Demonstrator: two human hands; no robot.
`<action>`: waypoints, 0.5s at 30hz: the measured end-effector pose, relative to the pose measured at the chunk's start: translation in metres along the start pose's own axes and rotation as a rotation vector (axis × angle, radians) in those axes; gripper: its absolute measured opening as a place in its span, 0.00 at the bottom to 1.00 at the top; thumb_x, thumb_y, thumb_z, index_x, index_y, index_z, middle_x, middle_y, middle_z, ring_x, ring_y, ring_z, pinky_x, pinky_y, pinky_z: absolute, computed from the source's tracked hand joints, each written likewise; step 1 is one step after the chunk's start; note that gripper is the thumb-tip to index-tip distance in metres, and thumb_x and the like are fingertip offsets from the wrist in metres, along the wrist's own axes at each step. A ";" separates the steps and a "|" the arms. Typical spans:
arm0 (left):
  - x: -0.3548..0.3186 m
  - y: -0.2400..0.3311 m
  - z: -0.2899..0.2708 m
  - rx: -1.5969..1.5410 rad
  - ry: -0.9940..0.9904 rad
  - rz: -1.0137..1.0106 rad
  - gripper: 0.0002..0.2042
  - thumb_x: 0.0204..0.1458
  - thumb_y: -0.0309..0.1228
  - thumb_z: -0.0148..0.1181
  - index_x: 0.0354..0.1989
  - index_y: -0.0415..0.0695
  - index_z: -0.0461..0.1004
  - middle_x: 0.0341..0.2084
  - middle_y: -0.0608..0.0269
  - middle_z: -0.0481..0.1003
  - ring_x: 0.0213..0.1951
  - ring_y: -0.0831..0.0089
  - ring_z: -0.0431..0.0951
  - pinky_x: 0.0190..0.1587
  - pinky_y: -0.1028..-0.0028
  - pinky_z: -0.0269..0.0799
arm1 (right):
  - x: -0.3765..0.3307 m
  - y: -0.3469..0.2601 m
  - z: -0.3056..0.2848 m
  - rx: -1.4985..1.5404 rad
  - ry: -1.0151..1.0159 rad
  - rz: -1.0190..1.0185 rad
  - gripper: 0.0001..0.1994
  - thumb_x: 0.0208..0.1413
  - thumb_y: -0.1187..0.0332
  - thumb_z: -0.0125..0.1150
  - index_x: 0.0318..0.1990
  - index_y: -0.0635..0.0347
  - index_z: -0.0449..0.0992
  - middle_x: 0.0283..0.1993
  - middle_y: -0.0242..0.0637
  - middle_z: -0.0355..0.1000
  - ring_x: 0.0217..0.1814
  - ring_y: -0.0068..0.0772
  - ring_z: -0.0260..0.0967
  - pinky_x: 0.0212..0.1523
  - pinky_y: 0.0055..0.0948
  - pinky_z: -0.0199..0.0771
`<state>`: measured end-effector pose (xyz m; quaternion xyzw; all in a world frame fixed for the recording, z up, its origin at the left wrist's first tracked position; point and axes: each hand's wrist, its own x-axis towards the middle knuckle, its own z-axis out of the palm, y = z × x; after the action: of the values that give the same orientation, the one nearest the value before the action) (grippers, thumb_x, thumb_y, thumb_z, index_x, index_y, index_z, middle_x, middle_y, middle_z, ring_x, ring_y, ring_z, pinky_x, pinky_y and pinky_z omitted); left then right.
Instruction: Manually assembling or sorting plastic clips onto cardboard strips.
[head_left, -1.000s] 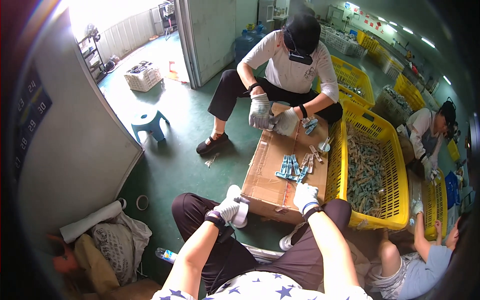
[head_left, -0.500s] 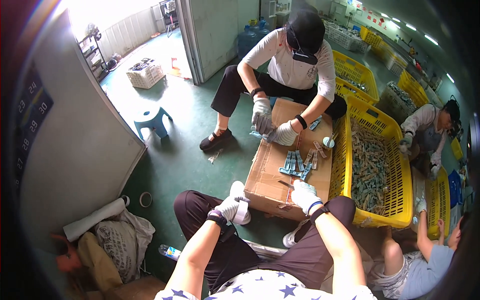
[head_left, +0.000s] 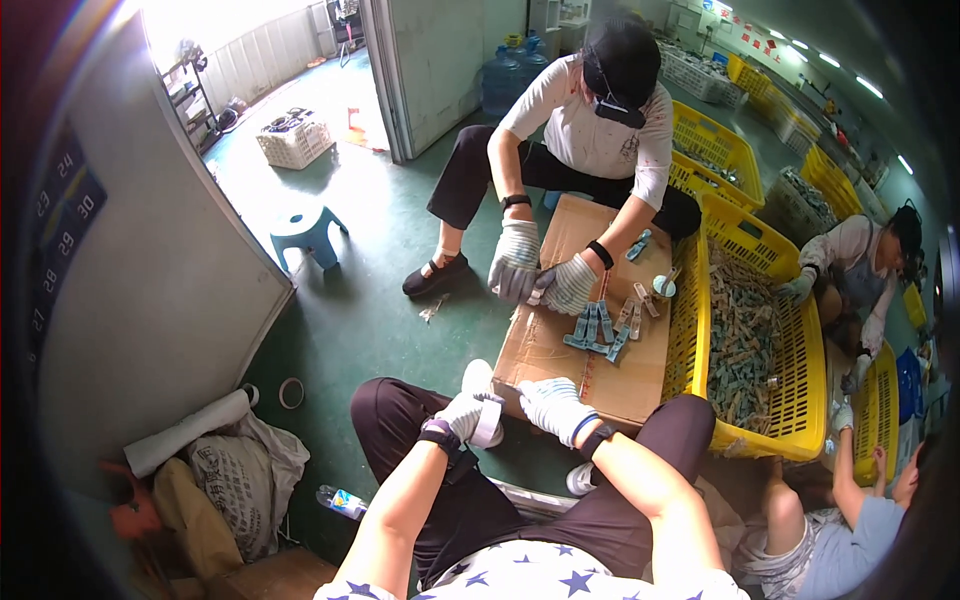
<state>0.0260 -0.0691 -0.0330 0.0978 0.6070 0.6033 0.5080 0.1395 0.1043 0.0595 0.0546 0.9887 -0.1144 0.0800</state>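
My left hand (head_left: 460, 413) wears a white knit glove and hovers over my left knee, just off the near left corner of a flat cardboard box (head_left: 545, 345). Its fingers are curled; whether they hold anything I cannot tell. My right hand (head_left: 553, 403), also gloved, rests on the box's near edge with nothing seen in it. Small blue-grey clips (head_left: 597, 328) lie in a cluster on the box top. A person in a white shirt (head_left: 600, 130) sits opposite, handling a clip at the box's far left edge with both gloved hands (head_left: 545, 278).
A yellow plastic crate (head_left: 790, 395) full of the same small parts stands to the right of the box. More yellow crates (head_left: 725, 150) stand behind. Other people (head_left: 860, 260) work at the right. A blue stool (head_left: 305, 230), a white roll (head_left: 190, 430) and bags are on the left.
My right hand has slid left along the box's near edge, toward my left hand. The person opposite has leaned in and brought both hands lower on the box.
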 end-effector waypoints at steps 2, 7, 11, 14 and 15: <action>0.015 -0.009 -0.009 0.083 -0.012 0.099 0.03 0.50 0.29 0.61 0.31 0.44 0.77 0.26 0.72 0.74 0.30 0.79 0.71 0.34 0.75 0.68 | 0.004 -0.012 -0.007 -0.040 -0.017 -0.052 0.13 0.56 0.63 0.50 0.47 0.56 0.70 0.31 0.45 0.76 0.31 0.47 0.76 0.31 0.44 0.73; 0.059 -0.020 -0.025 0.515 -0.077 0.599 0.02 0.49 0.24 0.58 0.28 0.46 0.75 0.24 0.71 0.73 0.27 0.78 0.73 0.29 0.75 0.68 | 0.025 -0.024 -0.024 -0.006 -0.048 -0.016 0.22 0.56 0.65 0.51 0.59 0.53 0.63 0.34 0.46 0.77 0.32 0.46 0.76 0.32 0.43 0.75; 0.014 0.023 0.003 -0.121 -0.048 0.137 0.01 0.53 0.25 0.60 0.33 0.44 0.77 0.26 0.74 0.73 0.28 0.82 0.71 0.29 0.77 0.67 | 0.024 0.012 -0.021 0.052 0.042 0.095 0.13 0.59 0.62 0.44 0.48 0.53 0.70 0.29 0.48 0.76 0.30 0.51 0.76 0.29 0.49 0.73; 0.011 0.021 0.004 -0.186 0.019 0.146 0.02 0.52 0.23 0.61 0.33 0.43 0.77 0.26 0.74 0.73 0.28 0.82 0.71 0.29 0.78 0.66 | 0.025 0.022 -0.015 0.063 0.091 0.073 0.13 0.58 0.63 0.44 0.46 0.53 0.70 0.28 0.48 0.76 0.28 0.51 0.74 0.29 0.49 0.72; 0.008 0.019 0.006 -0.218 0.052 0.149 0.02 0.52 0.22 0.61 0.33 0.42 0.76 0.27 0.74 0.73 0.28 0.83 0.71 0.29 0.78 0.66 | 0.025 0.022 -0.015 0.066 0.081 0.069 0.13 0.58 0.63 0.44 0.46 0.53 0.70 0.28 0.48 0.76 0.28 0.51 0.74 0.29 0.49 0.72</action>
<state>0.0173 -0.0548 -0.0197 0.0713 0.5417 0.7042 0.4534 0.1156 0.1314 0.0645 0.0959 0.9843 -0.1419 0.0418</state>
